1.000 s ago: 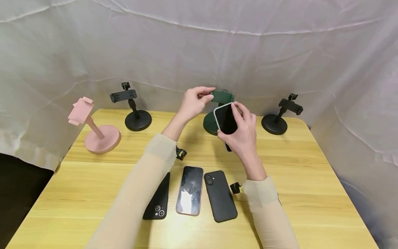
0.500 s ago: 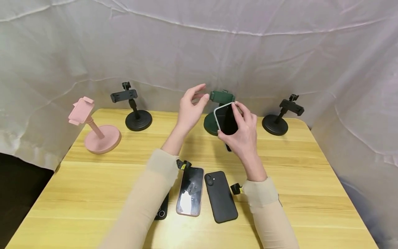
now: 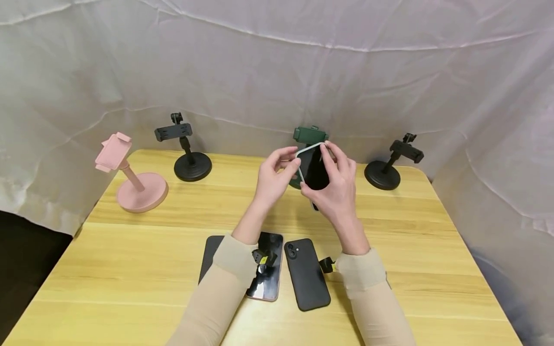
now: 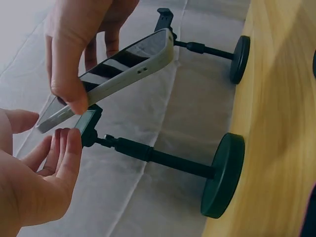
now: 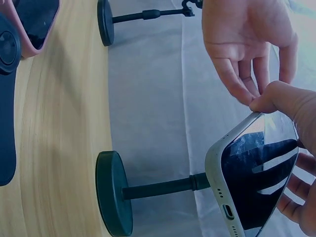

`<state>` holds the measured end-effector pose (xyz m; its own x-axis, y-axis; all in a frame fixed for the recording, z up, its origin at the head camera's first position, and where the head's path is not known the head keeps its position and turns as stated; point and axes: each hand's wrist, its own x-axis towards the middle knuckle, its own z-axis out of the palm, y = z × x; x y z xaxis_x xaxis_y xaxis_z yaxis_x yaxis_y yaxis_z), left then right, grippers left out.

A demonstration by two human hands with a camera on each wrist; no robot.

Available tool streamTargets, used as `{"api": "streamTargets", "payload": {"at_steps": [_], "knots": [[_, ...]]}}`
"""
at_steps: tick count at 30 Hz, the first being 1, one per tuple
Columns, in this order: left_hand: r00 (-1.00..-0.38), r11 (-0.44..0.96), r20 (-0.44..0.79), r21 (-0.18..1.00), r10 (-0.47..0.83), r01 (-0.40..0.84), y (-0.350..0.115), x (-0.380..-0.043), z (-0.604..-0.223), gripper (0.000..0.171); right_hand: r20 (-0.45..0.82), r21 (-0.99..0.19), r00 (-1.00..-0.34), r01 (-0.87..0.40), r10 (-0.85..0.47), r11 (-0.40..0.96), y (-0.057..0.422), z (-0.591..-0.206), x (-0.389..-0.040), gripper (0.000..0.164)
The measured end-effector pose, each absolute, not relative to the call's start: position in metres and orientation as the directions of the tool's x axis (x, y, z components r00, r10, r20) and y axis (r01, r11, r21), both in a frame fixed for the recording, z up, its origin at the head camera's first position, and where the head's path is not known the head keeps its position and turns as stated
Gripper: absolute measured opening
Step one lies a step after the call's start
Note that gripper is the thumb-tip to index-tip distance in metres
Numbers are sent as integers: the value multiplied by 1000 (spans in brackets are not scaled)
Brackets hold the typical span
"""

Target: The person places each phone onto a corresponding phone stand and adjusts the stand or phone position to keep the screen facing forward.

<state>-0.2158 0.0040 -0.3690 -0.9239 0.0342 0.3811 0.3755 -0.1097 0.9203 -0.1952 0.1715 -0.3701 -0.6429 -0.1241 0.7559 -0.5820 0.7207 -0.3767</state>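
My right hand (image 3: 337, 187) grips a phone in a pale case (image 3: 314, 168) by its edges, screen up and tilted. Beside the phone's left edge is my left hand (image 3: 273, 180). In the left wrist view, the left hand's thumb and slightly bent fingers (image 4: 64, 153) lie around one end of the phone; whether they touch it is unclear. Just behind the phone stands a dark green phone stand (image 3: 310, 134). The phone and hands hide much of its pole and base, while the left wrist view shows its round base (image 4: 223, 175).
A pink phone stand (image 3: 142, 193) and a black phone stand (image 3: 192, 167) stand left; another black stand (image 3: 383, 174) is right. A black phone (image 3: 307, 274), a pink-cased phone (image 3: 266, 286) and a partly covered dark phone (image 3: 211, 252) lie in front. A grey curtain (image 3: 268, 72) hangs behind.
My left hand has left the green stand's holder, drawn back leftward, then come down to the phone's left edge. My right hand stays nearly still with the phone.
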Motion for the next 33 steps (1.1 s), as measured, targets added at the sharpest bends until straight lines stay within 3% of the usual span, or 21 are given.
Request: {"api": "streamTargets", "payload": {"at_steps": [11, 19, 24, 29, 33], "knots": [[-925, -169, 375, 917, 61, 361, 1, -212, -369, 28, 799, -326, -579, -640, -159, 696, 168, -371, -196, 84], [-915, -113, 402, 912, 44, 395, -7, -212, -367, 25, 781, -392, -605, -664, -151, 637, 167, -367, -192, 81], [-917, -97, 392, 918, 73, 384, -14, -214, -368, 26, 727, -543, -683, -633, -69, 552, 170, -365, -190, 62], [-918, -85, 388, 921, 87, 381, -19, -215, -368, 27, 586, -705, -810, -508, 3, 494, 174, -366, -191, 46], [-916, -83, 389, 920, 95, 382, -21, -216, -369, 28, 502, -770, -864, -431, 30, 471, 176, -366, -192, 34]]}}
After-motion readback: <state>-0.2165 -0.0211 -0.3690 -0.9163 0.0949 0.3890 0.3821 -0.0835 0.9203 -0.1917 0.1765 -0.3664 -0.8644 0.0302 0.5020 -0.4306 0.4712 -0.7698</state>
